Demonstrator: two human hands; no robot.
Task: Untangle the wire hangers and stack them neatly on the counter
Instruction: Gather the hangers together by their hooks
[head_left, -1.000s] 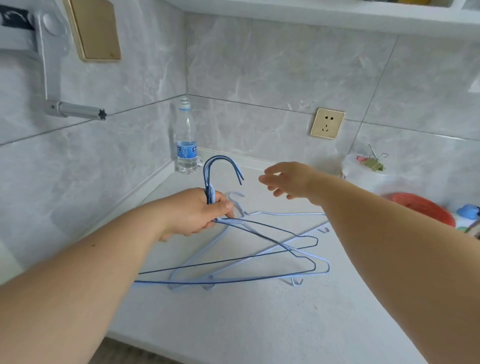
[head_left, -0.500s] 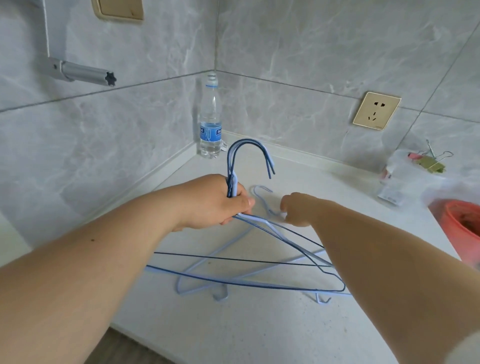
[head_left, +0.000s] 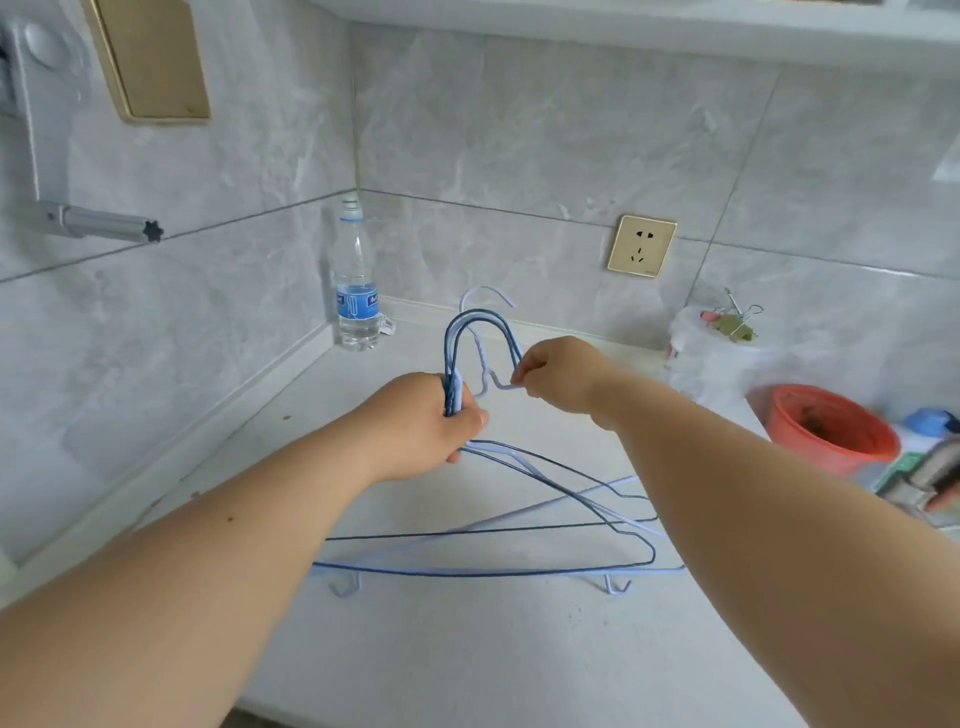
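Several blue wire hangers (head_left: 483, 569) are bunched over the white counter (head_left: 467, 654). My left hand (head_left: 436, 421) is shut on their necks, hooks (head_left: 480, 332) standing upright, the frames touching the counter. My right hand (head_left: 558, 376) pinches the shoulder wire of a pale blue hanger (head_left: 485, 358) just below its neck and holds it raised behind the bundle, its hook sticking up above the others. Its lower part runs behind my right forearm and is partly hidden.
A water bottle (head_left: 356, 291) stands in the back corner. At the right are a plastic-wrapped roll with binder clips (head_left: 719, 348), a red basin (head_left: 831, 426) and small items at the counter's right edge. A metal rod (head_left: 98, 226) juts from the left wall.
My right hand came down to the light hanger on the counter, took hold of it and lifted it upright behind the bundle. My left hand kept its hold on the hanger necks.
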